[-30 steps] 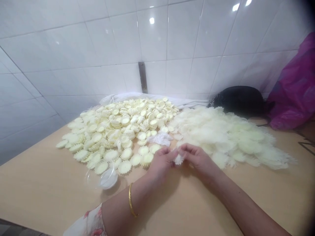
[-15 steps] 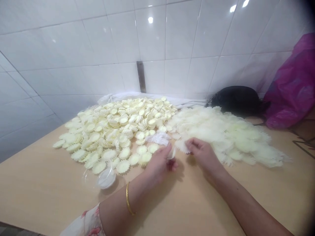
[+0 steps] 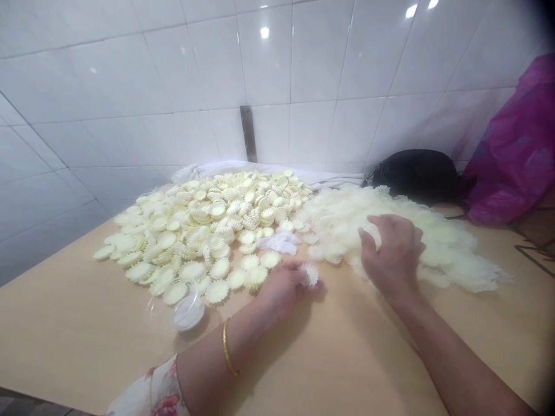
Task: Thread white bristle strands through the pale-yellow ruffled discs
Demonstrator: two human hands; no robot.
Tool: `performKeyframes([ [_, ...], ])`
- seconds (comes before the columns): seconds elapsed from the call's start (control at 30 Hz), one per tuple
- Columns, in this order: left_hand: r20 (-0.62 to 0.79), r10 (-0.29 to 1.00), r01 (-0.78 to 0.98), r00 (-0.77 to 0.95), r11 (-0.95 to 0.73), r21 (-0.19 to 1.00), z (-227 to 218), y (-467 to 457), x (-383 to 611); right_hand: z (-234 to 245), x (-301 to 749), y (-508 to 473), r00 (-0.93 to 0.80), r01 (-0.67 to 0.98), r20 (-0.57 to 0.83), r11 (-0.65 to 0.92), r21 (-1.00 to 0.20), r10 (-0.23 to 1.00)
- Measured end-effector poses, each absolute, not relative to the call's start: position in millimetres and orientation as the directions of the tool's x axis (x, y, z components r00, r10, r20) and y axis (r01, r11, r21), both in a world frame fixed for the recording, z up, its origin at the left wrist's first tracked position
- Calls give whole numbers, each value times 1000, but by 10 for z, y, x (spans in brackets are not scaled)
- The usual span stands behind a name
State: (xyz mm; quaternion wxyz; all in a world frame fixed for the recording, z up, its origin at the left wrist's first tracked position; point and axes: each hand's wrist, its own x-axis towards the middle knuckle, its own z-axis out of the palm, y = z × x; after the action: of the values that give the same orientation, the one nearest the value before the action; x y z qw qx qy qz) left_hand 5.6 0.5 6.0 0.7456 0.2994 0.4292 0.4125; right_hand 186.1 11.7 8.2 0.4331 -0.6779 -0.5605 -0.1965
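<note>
Small frilly cream disc [image 3: 310,275] pinched tight in my left grip [image 3: 284,286], just beside the scalloped disc pile [image 3: 195,237] on the tabletop [image 3: 65,329]; right grip [image 3: 390,251] open wide, palm down, touching the feathery pale pile [image 3: 437,245].

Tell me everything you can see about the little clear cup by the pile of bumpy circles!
The little clear cup is thin, shiny, see-through plastic with a round rim. It seems to lie tilted on the tan table, with something white gathered inside. It sits at the near edge of the pile of pale frilly discs, and its rim seems to touch one. The left hand is not touching it.
</note>
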Motion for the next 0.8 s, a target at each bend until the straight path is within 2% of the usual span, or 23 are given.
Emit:
performKeyframes([
  [0.07, -377, 886, -338, 269, 453, 825, 59, 4, 60, 85, 1728, 65, 207, 900, 741, 173, -400, 639],
  [0.13, -358, 899, -314, 252, 426, 849, 60, 2, 58, 100, 1582, -2, 136, 816, 692, 316, -484, 709],
  [0.2, -343, 909, -293, 235, 403, 867, 59, -1, 51, 118, 1464, -63, 90, 707, 585, 362, -608, 806],
  [0.3, -323, 916, -279, 240, 383, 880, 57, -4, 40, 124, 1368, -114, -23, 519, 341, 302, -799, 940],
  [0.4, -311, 912, -269, 267, 381, 885, 55, -7, 35, 98, 1339, -117, -105, 338, 166, 192, -921, 980],
  [0.67, -304, 903, -277, 305, 389, 878, 48, -1, 35, 48, 1260, -141, 6, 249, 43, 40, -968, 999],
  [0.8, -265, 928, -199, 263, 320, 926, 33, 5, 21, 33, 1285, -121, -103, 142, 16, 30, -989, 995],
])
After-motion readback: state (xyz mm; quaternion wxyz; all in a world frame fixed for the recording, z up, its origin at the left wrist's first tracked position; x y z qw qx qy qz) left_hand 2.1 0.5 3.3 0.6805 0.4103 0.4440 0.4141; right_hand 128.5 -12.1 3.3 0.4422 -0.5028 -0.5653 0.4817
